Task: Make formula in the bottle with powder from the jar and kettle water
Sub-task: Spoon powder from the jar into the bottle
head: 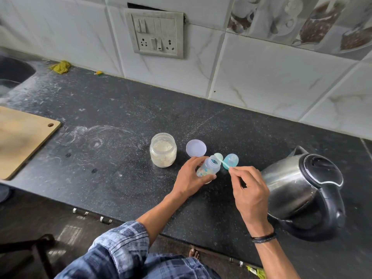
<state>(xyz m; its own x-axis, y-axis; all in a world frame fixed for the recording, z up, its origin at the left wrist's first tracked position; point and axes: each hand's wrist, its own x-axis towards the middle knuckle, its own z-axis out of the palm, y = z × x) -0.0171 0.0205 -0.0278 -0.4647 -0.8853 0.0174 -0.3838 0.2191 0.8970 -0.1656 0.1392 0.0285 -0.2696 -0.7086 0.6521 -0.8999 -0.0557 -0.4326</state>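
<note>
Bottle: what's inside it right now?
The bottle is uncapped, with the scoop at its rim. The left hand covers its lower part, so any powder or water inside cannot be seen.

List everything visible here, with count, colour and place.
powder jar: 1, clear, open, mid counter
jar lid: 1, whitish, right of jar
baby bottle: 1, clear, open, tilted
scoop: 1, pale teal, at bottle mouth
bottle cap: 1, blue, right of bottle
kettle: 1, steel and black, far right
cutting board: 1, wooden, left edge
yellow cloth: 1, by the wall, left
switch panel: 1, grey, on the wall
counter: 1, black speckled
left hand: 1, grips the bottle
right hand: 1, pinches the scoop handle
</note>
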